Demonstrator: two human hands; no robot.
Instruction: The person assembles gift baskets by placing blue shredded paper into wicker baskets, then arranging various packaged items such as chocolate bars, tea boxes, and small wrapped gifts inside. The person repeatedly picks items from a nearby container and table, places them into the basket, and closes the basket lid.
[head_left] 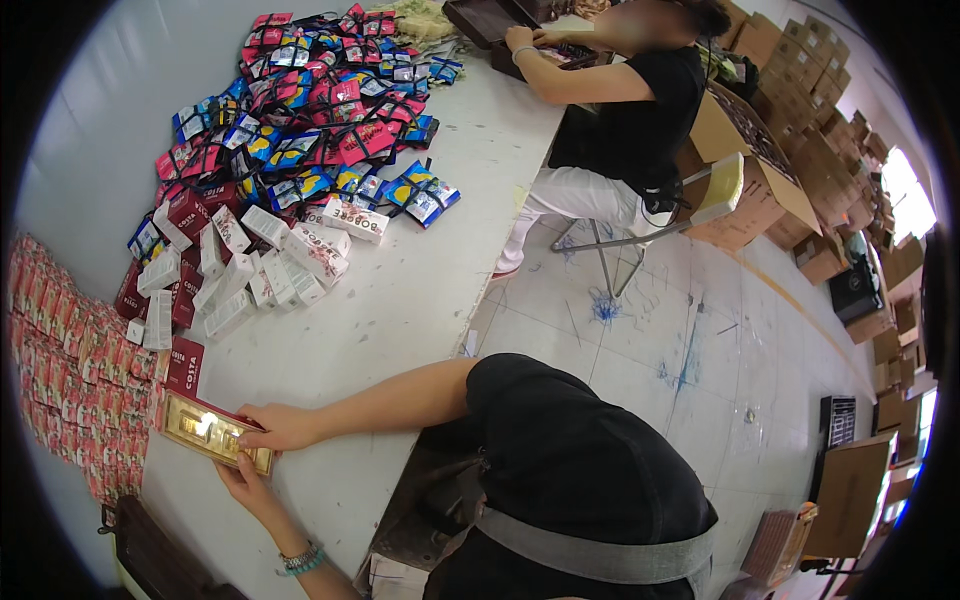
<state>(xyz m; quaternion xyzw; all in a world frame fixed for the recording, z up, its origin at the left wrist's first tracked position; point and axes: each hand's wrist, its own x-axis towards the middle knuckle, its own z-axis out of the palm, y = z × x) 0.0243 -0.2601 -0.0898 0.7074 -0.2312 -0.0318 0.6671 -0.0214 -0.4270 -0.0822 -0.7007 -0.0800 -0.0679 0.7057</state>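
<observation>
Both my hands hold a shallow, shiny gold tray-like box with a dark red edge, low over the white table. My right hand grips its near right end from above, the thumb lying on the gold face. From below, my left hand supports the lower edge, its fingers partly hidden under it. A dark red carton stands just beyond the gold box. Farther back lie several small white cartons and more dark red cartons, heaped loosely.
Blue and pink packets tied with black bands form a large pile at the back. Red-and-white packets are stacked along the left. A brown case sits at lower left. Across the table, a seated co-worker reaches into an open brown case.
</observation>
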